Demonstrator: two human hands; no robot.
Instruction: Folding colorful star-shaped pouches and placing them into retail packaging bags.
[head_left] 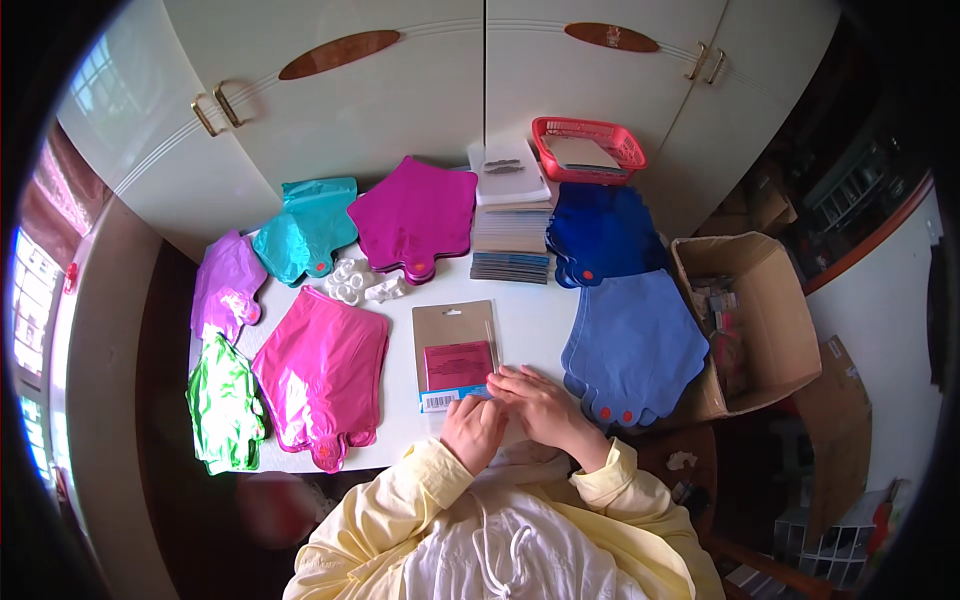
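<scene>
In the middle of the white table lies a brown backing card [455,322] with a hanging slot, inside a clear plastic bag [494,345]. A folded pink packet [458,366] is on the card, above a blue strip and a barcode label [439,402]. My left hand [473,432] is closed, its curled fingers at the bag's lower edge. My right hand [543,410] reaches from the right, fingers together and bent over the bag's lower right corner, close against the left fingers. The fingers hide the part of the bag they pinch.
Flat star-shaped foil balloons lie in piles: pink [325,370], green [224,405], purple [228,280], teal [310,228], magenta [415,215], dark blue [603,235], light blue [640,345]. White bundles [352,281], stacked cards [510,240], a red basket [628,150] and a cardboard box [770,330] stand around.
</scene>
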